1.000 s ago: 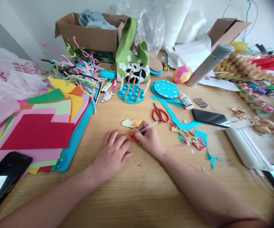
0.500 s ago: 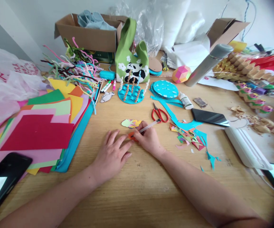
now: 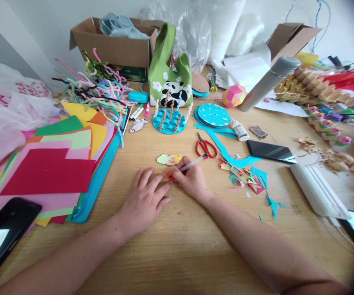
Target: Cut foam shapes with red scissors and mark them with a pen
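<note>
Between my hands a small orange paper piece (image 3: pixel 168 175) lies on the wooden table (image 3: pixel 177 246), partly covered by fingers. My right hand (image 3: pixel 192 180) is closed around a pen (image 3: pixel 192 162), its tip down at the orange paper. My left hand (image 3: pixel 144 200) rests flat with fingers spread, its fingertips at the paper's left edge. Just beyond sits a little group of cut paper shapes (image 3: pixel 166 159) in pale green, yellow and pink. Red-handled scissors (image 3: pixel 206 147) lie past my right hand, with colored paper scraps (image 3: pixel 241 174) to their right.
Colored paper sheets (image 3: pixel 50 172) and a phone (image 3: pixel 11 221) lie at left. At the back are pipe cleaners (image 3: pixel 93 90), a green panda bag (image 3: pixel 170 78) and blue discs (image 3: pixel 212 115). A glue bottle (image 3: pixel 240 130), black phone (image 3: pixel 271 151) and white power bank (image 3: pixel 319 192) are on the right.
</note>
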`<action>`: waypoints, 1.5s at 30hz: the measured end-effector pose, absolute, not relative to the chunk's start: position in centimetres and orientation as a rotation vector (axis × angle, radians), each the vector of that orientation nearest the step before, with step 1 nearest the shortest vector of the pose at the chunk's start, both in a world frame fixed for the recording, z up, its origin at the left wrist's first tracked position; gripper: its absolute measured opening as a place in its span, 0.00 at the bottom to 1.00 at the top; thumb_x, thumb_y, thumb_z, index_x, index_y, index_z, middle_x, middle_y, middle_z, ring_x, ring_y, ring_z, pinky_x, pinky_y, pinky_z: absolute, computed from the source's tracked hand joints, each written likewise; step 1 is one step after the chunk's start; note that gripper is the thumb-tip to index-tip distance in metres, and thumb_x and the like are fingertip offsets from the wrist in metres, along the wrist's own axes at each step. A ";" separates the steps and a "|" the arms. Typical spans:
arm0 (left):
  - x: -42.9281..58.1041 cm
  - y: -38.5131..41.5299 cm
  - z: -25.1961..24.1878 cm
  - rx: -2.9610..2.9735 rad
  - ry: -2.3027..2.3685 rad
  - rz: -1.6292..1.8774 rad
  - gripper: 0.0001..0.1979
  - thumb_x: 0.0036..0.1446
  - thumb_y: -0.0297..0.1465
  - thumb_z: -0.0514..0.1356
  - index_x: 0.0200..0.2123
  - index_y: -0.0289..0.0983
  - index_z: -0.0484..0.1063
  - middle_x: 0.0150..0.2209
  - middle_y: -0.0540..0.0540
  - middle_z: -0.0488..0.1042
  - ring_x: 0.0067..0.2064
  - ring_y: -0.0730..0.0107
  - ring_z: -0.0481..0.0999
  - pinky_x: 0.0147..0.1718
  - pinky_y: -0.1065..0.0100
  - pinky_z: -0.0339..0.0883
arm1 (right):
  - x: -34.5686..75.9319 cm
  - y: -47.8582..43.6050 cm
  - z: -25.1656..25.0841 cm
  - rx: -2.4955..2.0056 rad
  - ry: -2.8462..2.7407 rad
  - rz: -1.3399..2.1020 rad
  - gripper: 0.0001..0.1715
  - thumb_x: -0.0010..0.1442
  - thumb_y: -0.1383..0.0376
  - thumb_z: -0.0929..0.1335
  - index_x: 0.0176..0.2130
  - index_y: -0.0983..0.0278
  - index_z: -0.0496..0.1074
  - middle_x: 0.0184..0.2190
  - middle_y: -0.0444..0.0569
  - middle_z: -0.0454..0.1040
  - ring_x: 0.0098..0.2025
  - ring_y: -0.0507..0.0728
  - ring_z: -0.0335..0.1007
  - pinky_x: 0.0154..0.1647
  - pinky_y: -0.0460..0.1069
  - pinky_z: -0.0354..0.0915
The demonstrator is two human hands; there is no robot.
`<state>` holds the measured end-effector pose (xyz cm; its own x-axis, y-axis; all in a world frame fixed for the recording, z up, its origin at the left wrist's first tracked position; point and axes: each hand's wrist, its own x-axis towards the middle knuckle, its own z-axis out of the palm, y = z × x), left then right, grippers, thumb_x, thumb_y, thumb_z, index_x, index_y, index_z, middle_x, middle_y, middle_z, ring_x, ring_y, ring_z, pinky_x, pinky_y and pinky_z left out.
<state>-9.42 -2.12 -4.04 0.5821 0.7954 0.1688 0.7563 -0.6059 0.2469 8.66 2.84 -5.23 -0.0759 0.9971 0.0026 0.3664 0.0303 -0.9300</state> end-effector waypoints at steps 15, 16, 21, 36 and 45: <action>-9.4 -2.2 -4.0 2.670 1.325 0.390 0.20 0.63 0.36 0.54 0.57 0.44 0.67 0.56 0.43 0.68 0.62 0.48 0.56 0.61 0.41 0.49 | 8.7 2.8 -5.4 -1.418 -1.551 1.044 0.07 0.50 0.68 0.66 0.25 0.62 0.60 0.17 0.38 0.63 0.19 0.48 0.57 0.18 0.43 0.53; -9.4 -2.2 -4.0 2.669 1.326 0.391 0.20 0.63 0.36 0.54 0.57 0.44 0.67 0.56 0.43 0.68 0.62 0.48 0.56 0.61 0.41 0.49 | 8.7 2.8 -5.4 -1.416 -1.559 1.038 0.07 0.50 0.68 0.66 0.25 0.62 0.61 0.17 0.38 0.63 0.19 0.48 0.56 0.18 0.43 0.52; -9.5 -2.1 -4.1 2.674 1.316 0.390 0.20 0.63 0.36 0.53 0.57 0.44 0.67 0.56 0.44 0.67 0.61 0.48 0.56 0.61 0.40 0.48 | 8.7 2.8 -5.5 -1.407 -1.583 1.026 0.07 0.51 0.68 0.66 0.25 0.62 0.60 0.17 0.37 0.62 0.19 0.48 0.56 0.19 0.44 0.52; -9.5 -2.1 -4.0 2.672 1.311 0.387 0.19 0.63 0.36 0.53 0.57 0.44 0.68 0.56 0.44 0.68 0.61 0.47 0.56 0.61 0.40 0.49 | 8.7 2.8 -5.5 -1.412 -1.595 1.051 0.06 0.51 0.68 0.65 0.26 0.61 0.60 0.17 0.37 0.62 0.19 0.48 0.57 0.18 0.44 0.52; -9.4 -2.1 -4.1 2.664 1.313 0.401 0.20 0.62 0.36 0.54 0.58 0.44 0.67 0.56 0.43 0.67 0.61 0.48 0.56 0.61 0.40 0.49 | 8.7 2.8 -5.5 -1.406 -1.595 1.046 0.06 0.51 0.68 0.65 0.26 0.61 0.60 0.17 0.37 0.62 0.19 0.48 0.57 0.18 0.44 0.52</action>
